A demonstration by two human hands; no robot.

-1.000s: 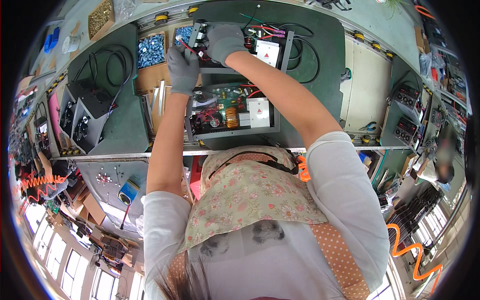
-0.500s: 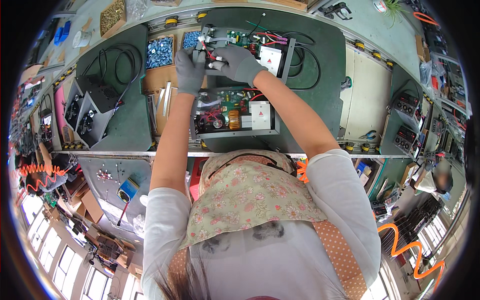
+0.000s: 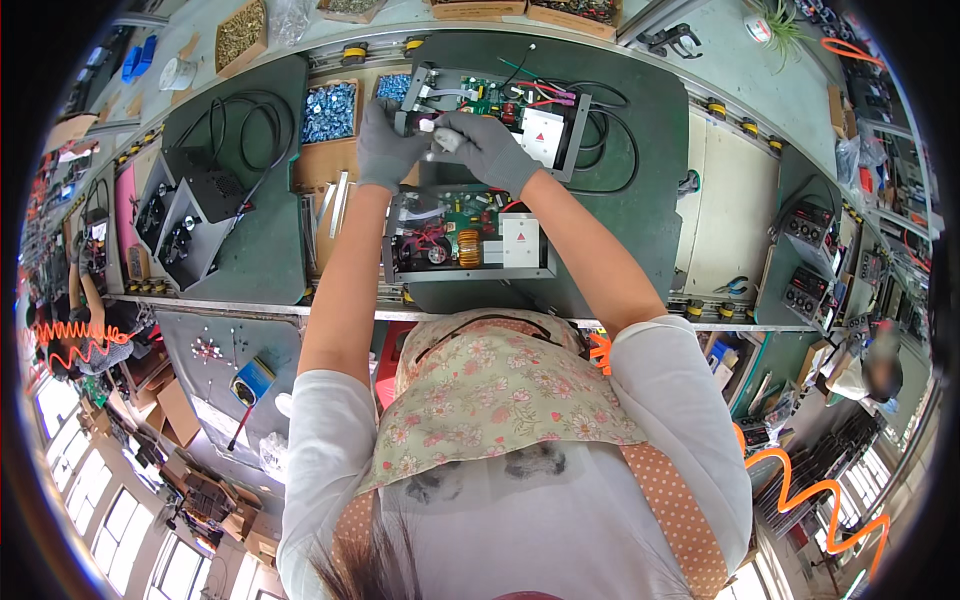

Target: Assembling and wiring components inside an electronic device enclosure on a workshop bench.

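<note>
Both of my hands wear grey gloves and meet at the left end of the far open metal chassis [image 3: 572,140], which has a green circuit board inside. My left hand [image 3: 390,148] is closed at the chassis's corner; what its fingers grip is hidden. My right hand [image 3: 490,150] pinches beside it, with a small white wire connector [image 3: 427,125] showing between the fingertips of both hands. Closer to me lies a second open chassis [image 3: 470,272], with a copper coil [image 3: 468,248] and a white plate [image 3: 521,240] inside. My forearms pass on either side of it.
Boxes of blue parts [image 3: 330,110] stand left of the hands, above metal strips [image 3: 340,205]. A dark unit with its cable [image 3: 195,190] sits on the left mat. Black cable [image 3: 635,150] loops right of the far chassis. Pliers [image 3: 735,285] lie farther right.
My hands have drawn together and slightly down. The red and white wires seen between them before are now mostly covered by the fingers. The whole view has shifted slightly.
</note>
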